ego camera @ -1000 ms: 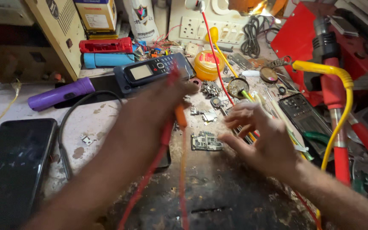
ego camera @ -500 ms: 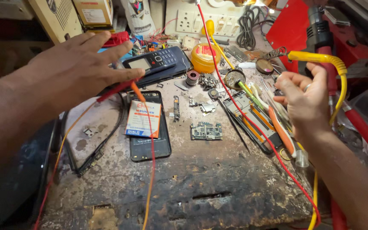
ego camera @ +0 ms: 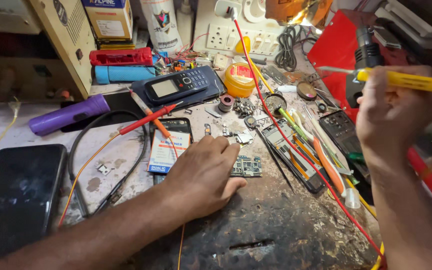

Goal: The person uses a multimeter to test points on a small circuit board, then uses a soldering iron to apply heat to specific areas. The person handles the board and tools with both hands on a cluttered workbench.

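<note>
A cluttered repair desk (ego camera: 286, 235) was seen from above, its worn surface dark and scarred. At the far left lay a black tablet (ego camera: 18, 195) with a dark screen, and behind it a purple torch (ego camera: 68, 115). A black cable (ego camera: 103, 165) looped across the desk beside them. Further right, a red multimeter probe (ego camera: 148, 118) and an orange probe (ego camera: 148, 116) lay crossed over an opened phone body with a white-labelled battery (ego camera: 168, 150). Behind these rested a black keypad phone (ego camera: 181, 85). The left hand (ego camera: 203, 175) lay palm down on the desk, fingers (ego camera: 221, 147) spread flat and gripping nothing, their tips touching the edge of a small green circuit board (ego camera: 248, 166) lying just right of the hand. Near it sat loose screws and small metal parts (ego camera: 238, 135), a round yellow tin (ego camera: 240, 80) and a red wire (ego camera: 296, 150) running diagonally. Further right lay a stripped phone frame (ego camera: 296, 155) and tweezers (ego camera: 276, 160). At the far right, the right hand (ego camera: 393, 117) was raised well above the desk, fingers closed around a yellow-handled tool (ego camera: 406, 80), seen from the back.
</note>
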